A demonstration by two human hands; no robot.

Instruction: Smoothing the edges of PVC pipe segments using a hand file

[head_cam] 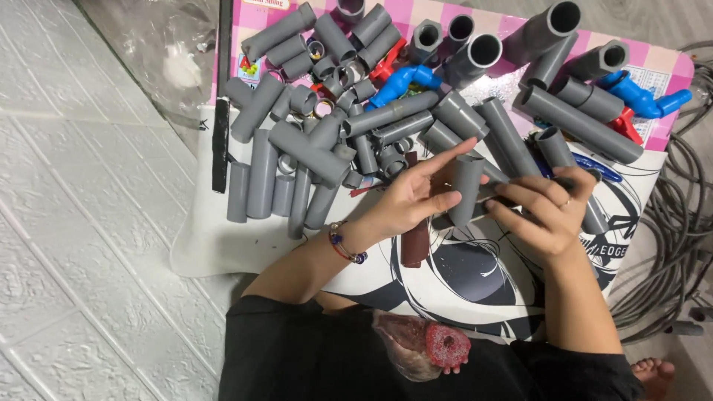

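Head view: left hand (416,199) grips a short grey pipe (466,187); right hand (546,208) pinches a thin dark piece — identity unclear.
Handling: pipe likely light, stiff, smooth — hold mid-length.

Even, bright indoor light; soft shadows under pipes; sharp focus; mild wide-angle edge distortion.

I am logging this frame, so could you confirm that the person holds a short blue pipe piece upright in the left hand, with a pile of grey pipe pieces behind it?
Not quite: the head view shows the pipe piece in the left hand is grey, not blue. The pile of grey pipe pieces does lie behind it.
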